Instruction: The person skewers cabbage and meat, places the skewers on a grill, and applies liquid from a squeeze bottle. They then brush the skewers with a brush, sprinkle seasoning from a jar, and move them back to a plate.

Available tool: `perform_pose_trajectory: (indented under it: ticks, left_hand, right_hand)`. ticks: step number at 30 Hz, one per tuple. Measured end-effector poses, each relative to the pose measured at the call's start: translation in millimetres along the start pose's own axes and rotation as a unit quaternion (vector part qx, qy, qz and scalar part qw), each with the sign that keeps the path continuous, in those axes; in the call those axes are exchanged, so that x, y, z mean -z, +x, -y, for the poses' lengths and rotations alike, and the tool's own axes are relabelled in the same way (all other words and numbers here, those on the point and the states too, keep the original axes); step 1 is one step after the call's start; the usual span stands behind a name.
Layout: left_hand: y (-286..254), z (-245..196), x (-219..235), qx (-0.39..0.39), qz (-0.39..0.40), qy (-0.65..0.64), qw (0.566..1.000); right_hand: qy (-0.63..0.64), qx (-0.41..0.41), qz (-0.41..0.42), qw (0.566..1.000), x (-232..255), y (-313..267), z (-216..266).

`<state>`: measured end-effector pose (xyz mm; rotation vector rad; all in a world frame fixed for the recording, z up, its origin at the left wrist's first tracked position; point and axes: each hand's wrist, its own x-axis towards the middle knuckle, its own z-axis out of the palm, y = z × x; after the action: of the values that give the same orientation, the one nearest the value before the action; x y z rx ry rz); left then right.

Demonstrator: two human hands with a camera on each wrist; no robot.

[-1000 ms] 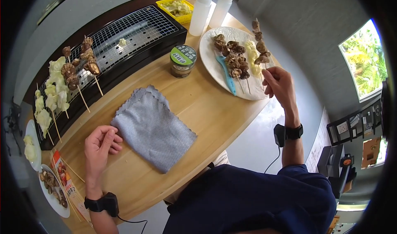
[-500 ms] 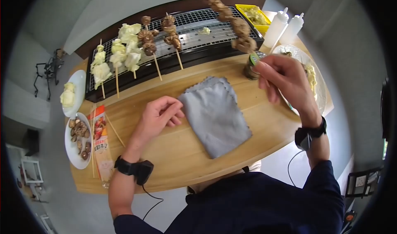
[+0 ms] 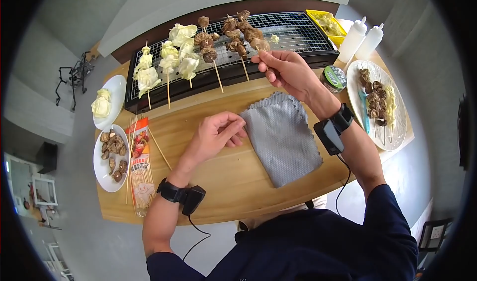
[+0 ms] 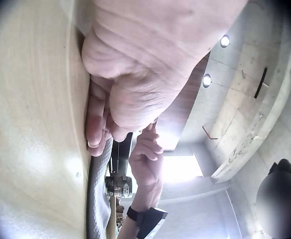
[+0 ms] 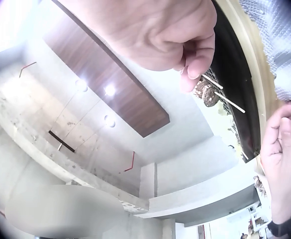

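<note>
My right hand [image 3: 293,75] pinches the stick of a skewer [image 3: 254,36] threaded with brown chunks, held over the right part of the grill [image 3: 303,30]. Its far end overlaps another brown skewer [image 3: 233,35] in the head view. A mushroom skewer [image 3: 207,47] and several cabbage skewers [image 3: 147,78] lie along the grill to the left, sticks over its front edge. My left hand [image 3: 211,137] rests low at the table, fingers loosely curled and holding nothing, fingertips right by the left edge of a grey cloth [image 3: 283,139]. In the right wrist view, the fingers [image 5: 200,64] hide most of the held stick.
At right stand a green-lidded jar [image 3: 334,79], two squeeze bottles [image 3: 354,40], a yellow basket [image 3: 343,35] and a white plate [image 3: 355,72] with more skewers and a blue brush [image 3: 365,109]. At left are a plate of cabbage [image 3: 118,89], a plate of mushrooms [image 3: 102,174] and a stick packet [image 3: 141,169].
My right hand has carried the skewer from the plate at right leftward to the grill. My left hand has stayed beside the cloth. The head view has turned left.
</note>
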<state>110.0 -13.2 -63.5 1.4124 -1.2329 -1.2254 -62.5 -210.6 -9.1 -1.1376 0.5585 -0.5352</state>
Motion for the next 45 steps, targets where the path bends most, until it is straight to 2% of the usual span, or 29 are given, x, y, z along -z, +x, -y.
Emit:
perform_pose_trajectory:
  ticks: [5,15,18,20,23,25,27,28,29,30,31,33,35,36,40,41,43,45]
  left_hand:
    - [-1,-4,0,0.004,-0.003,0.004,1.000]
    - [1,-2,1,0.007,-0.005,0.005,1.000]
    - [-3,-6,2,0.004,-0.001,0.002,1.000]
    - [-1,-6,0,-0.002,0.009,-0.007,1.000]
    - [1,0,-2,0.026,-0.013,-0.032,0.999]
    - [2,3,-3,0.030,-0.019,-0.025,0.999]
    - [2,1,-6,0.035,-0.033,-0.009,0.999]
    - [1,-2,-7,0.038,-0.038,-0.003,0.999]
    - [1,-2,-8,0.029,-0.019,-0.013,0.999]
    - [0,-2,-6,0.030,-0.026,-0.003,0.999]
    - [1,-3,-5,0.033,-0.037,0.009,0.999]
    - [1,-5,-5,0.032,-0.035,0.011,0.999]
    - [1,-5,-6,0.036,-0.035,0.017,0.999]
    - [0,-6,-6,0.036,-0.041,0.020,0.998]
    - [2,-4,-6,0.036,-0.041,0.033,0.998]
    - [2,-6,-6,0.039,-0.045,0.038,0.998]
    - [1,-7,-6,0.038,-0.041,0.043,0.997]
    - [2,-7,-6,0.036,-0.044,0.041,0.998]
  right_hand:
    - [-0.074,0.023,-0.006,0.997,1,9,-8]
    - [-0.098,0.002,-0.002,0.995,5,6,-11]
    - [-0.119,-0.017,0.012,0.993,5,-17,0]
    - [-0.213,-0.075,0.042,0.973,1,-45,10]
    - [-0.254,-0.061,0.094,0.961,-2,-97,33]
    - [-0.284,-0.029,0.052,0.957,7,-128,49]
    - [-0.311,0.045,-0.061,0.947,27,-157,56]
    - [-0.337,0.057,-0.141,0.929,43,-168,59]
    - [-0.361,0.069,-0.214,0.905,61,-178,62]
    - [-0.398,0.084,-0.303,0.862,71,-187,64]
    - [-0.456,0.103,-0.352,0.811,92,-197,61]
    - [-0.481,0.076,-0.439,0.755,118,-215,54]
    - [-0.544,0.022,-0.422,0.725,136,-235,44]
    - [-0.528,0.011,-0.421,0.738,138,-240,37]
    - [-0.550,-0.025,-0.405,0.730,129,-247,25]
    - [-0.546,-0.026,-0.410,0.730,130,-247,21]
    - [-0.620,0.014,-0.370,0.691,138,-245,12]
    - [-0.613,0.026,-0.367,0.699,140,-240,9]
